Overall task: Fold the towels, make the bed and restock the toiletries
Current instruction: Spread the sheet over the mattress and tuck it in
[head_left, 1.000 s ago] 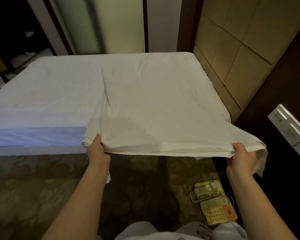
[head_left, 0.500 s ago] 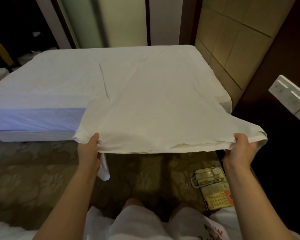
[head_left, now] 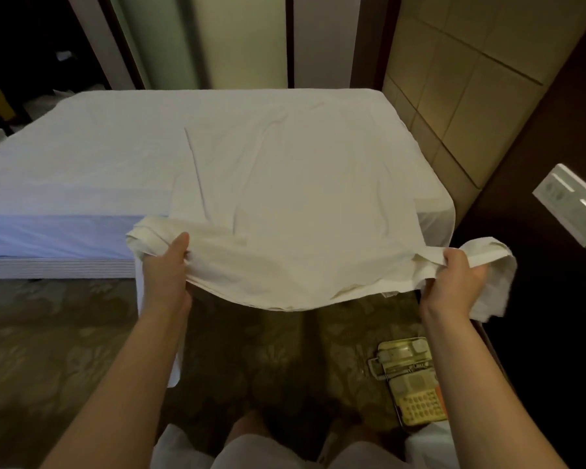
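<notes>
Hem gathered further since half a second back: the edge that ran fairly flat between the fists now bunches at each one and sags in the middle.

Left hand (head_left: 164, 265): thumb on top, fingers curled under, gripping a wad of the sheet (head_left: 301, 198) at its near-left corner. A strip of cloth hangs from that fist behind the forearm.

Right hand (head_left: 454, 282): closed round the near-right corner. A loose tail flops past the wrist toward 4 o'clock.

Sheet: cream, creased. Its near edge is held in the air above the carpet (head_left: 48, 333). The rest lies over the right half of the bed (head_left: 65, 170), and its left border runs as a ridge toward 11 o'clock.

Bed: white cover, dead ahead at 12 o'clock, left half bare of the sheet.

Desk telephone (head_left: 410, 384) on the carpet at 5 o'clock, just inside the right forearm. Padded wall panels (head_left: 454, 79) at 1 o'clock. Pale switch plate (head_left: 572, 204) at 3 o'clock.
</notes>
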`<state>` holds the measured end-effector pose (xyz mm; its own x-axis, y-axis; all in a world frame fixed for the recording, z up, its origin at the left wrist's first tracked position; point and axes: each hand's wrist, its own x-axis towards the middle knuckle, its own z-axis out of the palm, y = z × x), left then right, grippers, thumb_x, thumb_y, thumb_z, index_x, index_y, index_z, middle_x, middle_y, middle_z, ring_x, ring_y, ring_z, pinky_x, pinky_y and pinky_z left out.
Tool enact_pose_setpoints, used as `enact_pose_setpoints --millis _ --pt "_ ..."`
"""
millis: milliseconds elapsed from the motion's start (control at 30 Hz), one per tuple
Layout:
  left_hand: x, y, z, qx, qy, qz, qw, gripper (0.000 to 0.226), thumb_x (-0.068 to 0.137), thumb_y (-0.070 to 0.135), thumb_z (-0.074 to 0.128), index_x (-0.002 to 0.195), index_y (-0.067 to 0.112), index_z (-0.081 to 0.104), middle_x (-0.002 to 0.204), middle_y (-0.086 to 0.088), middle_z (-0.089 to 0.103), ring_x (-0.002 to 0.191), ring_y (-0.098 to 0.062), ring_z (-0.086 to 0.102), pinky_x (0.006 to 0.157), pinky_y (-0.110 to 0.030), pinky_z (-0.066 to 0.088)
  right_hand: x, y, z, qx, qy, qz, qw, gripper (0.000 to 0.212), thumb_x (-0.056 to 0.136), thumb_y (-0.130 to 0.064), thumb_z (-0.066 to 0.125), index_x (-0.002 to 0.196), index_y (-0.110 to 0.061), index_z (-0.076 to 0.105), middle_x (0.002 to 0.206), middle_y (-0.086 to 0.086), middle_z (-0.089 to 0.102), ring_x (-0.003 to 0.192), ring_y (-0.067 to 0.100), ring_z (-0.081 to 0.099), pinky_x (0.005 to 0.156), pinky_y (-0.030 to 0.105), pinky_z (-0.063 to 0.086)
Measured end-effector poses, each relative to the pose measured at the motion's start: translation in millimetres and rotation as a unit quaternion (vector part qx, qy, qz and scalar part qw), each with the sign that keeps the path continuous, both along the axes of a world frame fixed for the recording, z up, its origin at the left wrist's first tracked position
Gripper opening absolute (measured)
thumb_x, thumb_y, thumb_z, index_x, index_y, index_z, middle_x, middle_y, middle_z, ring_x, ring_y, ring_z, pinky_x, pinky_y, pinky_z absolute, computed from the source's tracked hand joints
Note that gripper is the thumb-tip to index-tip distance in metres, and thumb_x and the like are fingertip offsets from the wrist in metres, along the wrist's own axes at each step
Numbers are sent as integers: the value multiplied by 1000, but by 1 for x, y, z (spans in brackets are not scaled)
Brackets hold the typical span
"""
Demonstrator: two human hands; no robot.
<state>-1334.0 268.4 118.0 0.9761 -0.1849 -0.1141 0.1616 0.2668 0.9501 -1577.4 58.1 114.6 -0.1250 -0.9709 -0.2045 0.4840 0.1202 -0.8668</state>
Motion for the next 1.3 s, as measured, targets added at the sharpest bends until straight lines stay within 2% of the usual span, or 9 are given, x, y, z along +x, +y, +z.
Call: enact_pose_setpoints --millis 100,233,300,467,633,833,1067,1233,1300 --pt "30 -32 15 10 26 15 1000 47 91 14 61 134 7 45 102 3 61 95 -12 61 87 -27 52 19 -34 16 27 24 -12 999 28 86 2 48 105 -18 49 92 1 57 81 14 60 70 29 53" --pt "70 -84 55 16 63 35 997 50 91 16 62 136 6 43 117 -4 58 98 -14 59 94 -30 49 47 -92 49 38 57 -15 998 42 84 -1 50 125 -5 48 103 7 59 93 21 60 76 33 53" --pt "94 -117 76 23 67 42 997 52 90 17 63 136 4 43 120 -5 56 104 -17 57 94 -31 49 68 -125 70 30 72 -9 997 50 84 0 49 134 -7 45 109 6 58 96 18 60 80 30 52" --pt "162 -203 112 34 28 45 998 47 91 12 61 134 3 45 120 -6 57 106 -18 58 93 -29 48 141 -204 108 11 73 17 997 36 84 1 50 115 -17 48 91 -3 55 83 13 58 73 28 51" --pt "252 -288 108 39 11 44 998 48 91 13 61 135 1 45 124 -6 57 106 -16 57 89 -25 47 229 -289 105 4 87 21 996 42 83 2 48 123 -10 47 89 -6 54 81 10 56 75 25 49" --pt "398 -411 89 52 21 20 998 45 89 16 64 130 3 49 122 -8 60 110 -23 60 96 -36 49 354 -410 98 -15 123 -20 992 50 84 -3 51 133 -8 44 85 -7 52 75 7 54 68 23 47" --pt "517 -538 88 153 10 -35 988 46 87 26 66 123 0 55 120 -14 63 105 -27 61 95 -39 49 461 -532 99 -5 157 -38 987 56 84 -3 49 139 -10 38 91 -6 50 78 6 51 69 20 44" --pt "579 -619 80 227 -18 -53 972 48 88 29 64 124 -2 55 119 -14 62 109 -29 59 95 -38 48 531 -624 90 -19 189 -10 982 61 84 -2 48 142 -9 34 84 -9 46 70 5 49 59 12 44" --pt "602 -649 78 250 -18 -43 967 47 90 27 62 126 -3 53 121 -12 60 110 -27 58 90 -30 46 556 -659 85 -17 194 3 981 61 85 -2 48 143 -10 32 81 -10 45 67 4 48 54 8 42"
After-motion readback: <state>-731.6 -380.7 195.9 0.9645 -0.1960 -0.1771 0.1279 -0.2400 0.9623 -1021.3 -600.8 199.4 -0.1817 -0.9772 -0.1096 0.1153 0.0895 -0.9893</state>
